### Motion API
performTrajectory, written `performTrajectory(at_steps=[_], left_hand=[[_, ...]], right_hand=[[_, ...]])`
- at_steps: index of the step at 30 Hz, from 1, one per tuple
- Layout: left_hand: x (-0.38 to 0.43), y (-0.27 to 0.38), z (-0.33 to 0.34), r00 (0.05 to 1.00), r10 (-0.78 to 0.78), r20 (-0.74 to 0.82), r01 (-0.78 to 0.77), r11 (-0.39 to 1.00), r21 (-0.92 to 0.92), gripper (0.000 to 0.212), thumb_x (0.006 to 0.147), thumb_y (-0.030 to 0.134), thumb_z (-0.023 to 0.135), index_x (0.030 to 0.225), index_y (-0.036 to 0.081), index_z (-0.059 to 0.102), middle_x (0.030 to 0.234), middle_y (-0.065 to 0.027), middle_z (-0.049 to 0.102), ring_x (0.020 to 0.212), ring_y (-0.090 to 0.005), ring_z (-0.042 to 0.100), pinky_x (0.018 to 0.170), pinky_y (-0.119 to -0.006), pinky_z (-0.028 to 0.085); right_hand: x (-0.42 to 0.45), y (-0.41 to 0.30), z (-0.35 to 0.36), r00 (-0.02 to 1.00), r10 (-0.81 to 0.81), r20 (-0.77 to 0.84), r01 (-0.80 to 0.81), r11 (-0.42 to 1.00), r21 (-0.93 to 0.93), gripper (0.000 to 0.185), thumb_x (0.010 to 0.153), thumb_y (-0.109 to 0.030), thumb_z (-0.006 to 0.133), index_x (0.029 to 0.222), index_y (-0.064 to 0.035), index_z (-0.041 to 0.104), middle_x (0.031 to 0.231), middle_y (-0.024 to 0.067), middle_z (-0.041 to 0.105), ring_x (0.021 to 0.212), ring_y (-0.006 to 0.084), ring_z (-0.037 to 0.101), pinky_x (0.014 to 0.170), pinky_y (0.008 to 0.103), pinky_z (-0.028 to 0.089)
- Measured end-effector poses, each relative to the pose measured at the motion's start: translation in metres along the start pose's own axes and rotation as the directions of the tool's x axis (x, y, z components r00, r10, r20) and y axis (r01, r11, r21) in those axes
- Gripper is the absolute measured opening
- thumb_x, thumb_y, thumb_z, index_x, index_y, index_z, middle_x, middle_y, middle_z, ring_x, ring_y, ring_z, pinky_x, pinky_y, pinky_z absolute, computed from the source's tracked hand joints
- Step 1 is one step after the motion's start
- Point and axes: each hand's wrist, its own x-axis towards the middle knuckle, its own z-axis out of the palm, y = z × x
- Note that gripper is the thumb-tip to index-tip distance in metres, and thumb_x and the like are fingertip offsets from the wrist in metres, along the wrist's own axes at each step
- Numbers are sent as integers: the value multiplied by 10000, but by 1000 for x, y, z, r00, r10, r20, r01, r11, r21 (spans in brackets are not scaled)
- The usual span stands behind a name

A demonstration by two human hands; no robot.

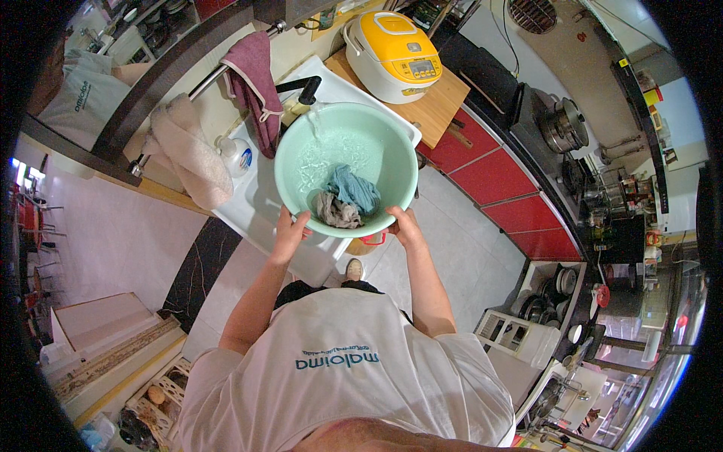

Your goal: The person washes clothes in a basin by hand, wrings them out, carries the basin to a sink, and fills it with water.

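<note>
Both hands grip the rim of a mint-green plastic basin (390, 135) that rests over a white sink (254, 209). My left hand (292, 229) holds the near left side, thumb over the rim. At the near right side, my right hand (404, 226) holds it the same way. Inside the basin lie a wet blue cloth (355, 189) and a crumpled grey-brown cloth (337, 211) against the near wall. Water streams from a black faucet (308, 90) at the far left and ripples in the basin.
A yellow-and-white rice cooker (392, 56) stands on a wooden board (446, 107) beyond the basin. A purple towel (258, 85) and a cream towel (189, 152) hang from a metal rail at left. Beside them is a white pump bottle (234, 156). Red cabinets (497, 175) line the right.
</note>
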Motion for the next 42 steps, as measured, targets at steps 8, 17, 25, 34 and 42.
performTrajectory(at_steps=[8,17,25,34,42], left_hand=[[-1,1,1,1000,-17,12,17,999,-37,569,820,286,573,1273,47,324,989,-92,560,574,-133,582,481,-254,449],[-1,2,0,1000,-15,4,15,1000,-23,551,824,267,569,1264,30,336,974,-98,570,577,-136,587,482,-257,455],[2,-4,0,1000,9,-10,-9,999,-46,520,826,263,580,1225,18,355,944,-104,579,559,-139,590,459,-248,455],[0,-3,1,998,54,-30,-57,994,-89,438,827,233,583,1137,-13,394,810,-103,599,522,-138,587,425,-238,453],[-1,-5,2,998,42,-40,-45,996,-77,458,826,240,585,1160,-3,386,831,-106,594,532,-135,587,434,-238,452]], right_hand=[[3,3,-4,1000,-11,20,11,1000,12,431,757,-244,577,1019,95,531,858,163,624,681,222,644,548,318,562],[-6,-9,5,999,-28,24,28,999,18,431,746,-229,587,990,120,527,835,183,615,661,233,642,568,341,575],[1,-2,0,999,-27,25,26,1000,14,439,743,-234,595,995,118,527,854,180,615,662,231,635,561,332,568],[-2,-6,2,1000,10,23,-8,998,-60,446,732,-304,589,1015,37,540,861,121,617,682,197,627,580,318,542],[-1,-5,1,1000,-11,19,11,999,-30,442,740,-257,601,998,96,536,846,168,612,661,226,630,550,324,564]])
